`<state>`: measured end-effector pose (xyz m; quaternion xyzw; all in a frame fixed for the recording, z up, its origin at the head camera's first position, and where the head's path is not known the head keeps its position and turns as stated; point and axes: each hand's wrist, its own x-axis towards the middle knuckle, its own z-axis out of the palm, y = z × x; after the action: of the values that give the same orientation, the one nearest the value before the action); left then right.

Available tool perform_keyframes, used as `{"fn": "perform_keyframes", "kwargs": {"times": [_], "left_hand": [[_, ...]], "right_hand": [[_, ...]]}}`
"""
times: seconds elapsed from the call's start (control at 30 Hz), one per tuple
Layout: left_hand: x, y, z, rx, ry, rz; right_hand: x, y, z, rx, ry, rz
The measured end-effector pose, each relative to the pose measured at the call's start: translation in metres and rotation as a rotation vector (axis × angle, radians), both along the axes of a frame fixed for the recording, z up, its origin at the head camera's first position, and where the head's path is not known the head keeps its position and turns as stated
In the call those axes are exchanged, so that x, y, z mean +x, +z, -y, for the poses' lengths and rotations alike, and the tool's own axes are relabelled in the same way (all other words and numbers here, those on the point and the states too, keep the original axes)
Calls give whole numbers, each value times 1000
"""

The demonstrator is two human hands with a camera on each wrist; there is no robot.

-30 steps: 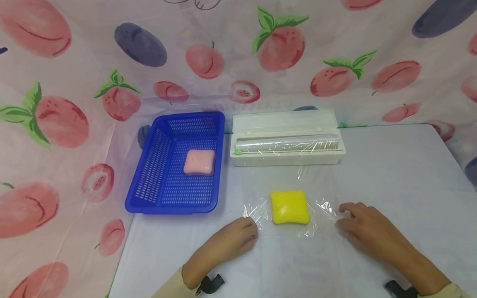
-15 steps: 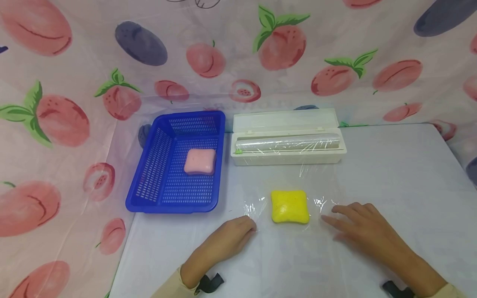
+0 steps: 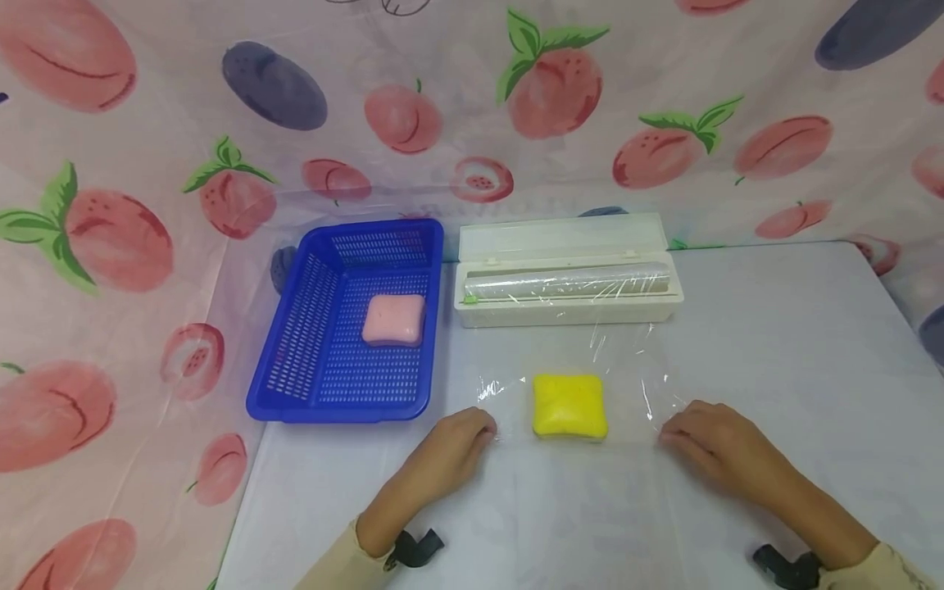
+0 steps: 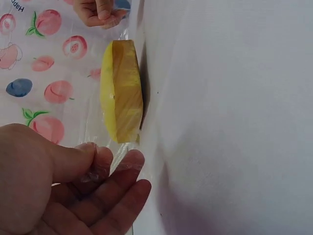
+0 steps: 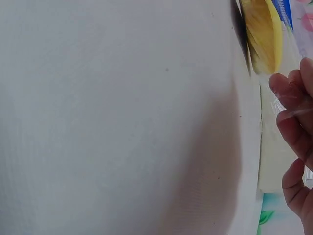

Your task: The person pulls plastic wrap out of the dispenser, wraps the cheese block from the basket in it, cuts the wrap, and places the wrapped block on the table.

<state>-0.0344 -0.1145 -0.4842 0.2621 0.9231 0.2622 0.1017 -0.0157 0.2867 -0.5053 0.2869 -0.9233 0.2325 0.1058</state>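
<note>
A clear sheet of cling film (image 3: pixel 627 365) runs from its roll toward both hands. My left hand (image 3: pixel 450 455) pinches its near left corner between thumb and index finger, the other fingers loosely bent in the left wrist view. At the near right corner, my right hand (image 3: pixel 726 451) pinches the film; its fingers (image 5: pixel 293 132) have film across them in the right wrist view. Between the hands sits a yellow pillow-shaped block (image 3: pixel 569 406), touched by neither. Whether the film passes over or under it, I cannot tell.
Behind the block stands a white cling film box (image 3: pixel 568 315), lid up, with the film roll (image 3: pixel 568 281) inside. To its left, a blue basket (image 3: pixel 269 385) holds a pink pillow-shaped block (image 3: pixel 394 319). A fruit-print cloth (image 3: pixel 413 180) hangs behind the white table (image 3: pixel 796 344).
My right hand reached in toward the yellow block with fingers spread, then drew back right and now pinches the film. My left hand shifted slightly forward and left, still pinching the film.
</note>
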Motion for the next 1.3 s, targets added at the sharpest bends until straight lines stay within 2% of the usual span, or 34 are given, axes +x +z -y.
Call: {"fn": "perform_keyframes", "kwargs": {"times": [0.23, 0.4, 0.5, 0.63, 0.73, 0.83, 0.9, 1.0, 1.07, 1.13, 1.17, 1.2, 1.3], "left_hand": [[-7, -5, -2, 57, 104, 51], [-16, -14, -10, 63, 157, 1], [-19, -20, -18, -3, 169, -59], [-20, -24, -26, -140, 152, -147], [-17, -23, -28, -229, 142, -210], [-10, -14, -29, -284, 187, -270], [-5, -6, -29, -293, 239, -298], [0, 7, -31, -255, 312, -316], [0, 11, -31, -222, 341, -305], [-1, 12, -32, -209, 349, -301], [-1, 12, -33, -212, 333, -302], [-1, 12, -34, -221, 291, -311], [2, 11, -40, -280, 91, -369]], "right_hand": [[-2, 2, 3, -22, -93, 163], [-11, 4, 12, 9, -179, 388], [-15, 3, 17, 83, -230, 484], [-17, 1, 20, 114, -267, 506], [-18, 1, 15, 72, -296, 549], [-18, 5, 6, -11, -349, 569], [-16, 10, 3, -87, -394, 517], [-11, 19, 5, -169, -408, 337], [-8, 24, 13, -134, -348, 200], [-5, 27, 24, -39, -222, 67], [-4, 28, 30, 7, -144, 19], [-3, 29, 36, 48, -62, -27], [-4, 29, 53, 130, 155, -140]]}}
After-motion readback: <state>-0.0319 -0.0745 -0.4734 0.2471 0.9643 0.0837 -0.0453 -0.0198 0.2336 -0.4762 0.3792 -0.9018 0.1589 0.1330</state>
